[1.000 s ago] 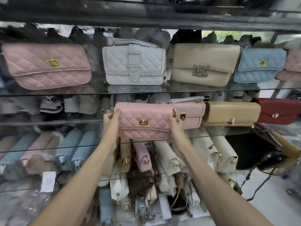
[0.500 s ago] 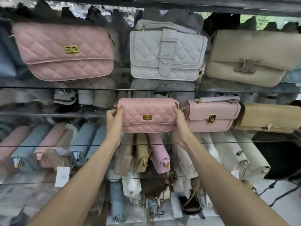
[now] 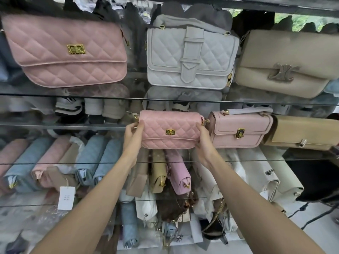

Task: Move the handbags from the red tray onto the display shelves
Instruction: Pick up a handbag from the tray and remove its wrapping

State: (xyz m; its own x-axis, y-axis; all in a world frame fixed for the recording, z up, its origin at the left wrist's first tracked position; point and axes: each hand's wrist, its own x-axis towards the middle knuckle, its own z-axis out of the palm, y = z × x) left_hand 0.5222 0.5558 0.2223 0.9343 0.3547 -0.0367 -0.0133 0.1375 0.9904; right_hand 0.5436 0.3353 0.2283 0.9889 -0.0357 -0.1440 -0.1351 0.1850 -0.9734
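1. Ends of small pink bag (image 3: 170, 129) covered by left hand (image 3: 133, 132) and right hand (image 3: 203, 138); fingers behind it hidden from me.
2. Right edge cuts tan bag (image 3: 308, 132).
3. Right edge also cuts black bag (image 3: 315, 178).
4. Print on tag (image 3: 66, 197) too small, I can't read it.
5. Clutter (image 3: 23, 226) lower left blurred, can't tell.

Matt quilted pink handbag (image 3: 169, 129), shiny gold metal clasp (image 3: 170, 132), glass shelf (image 3: 55, 126).

A white paper tag (image 3: 66, 197) hangs lower left — a black cable (image 3: 302, 207) crosses the floor.
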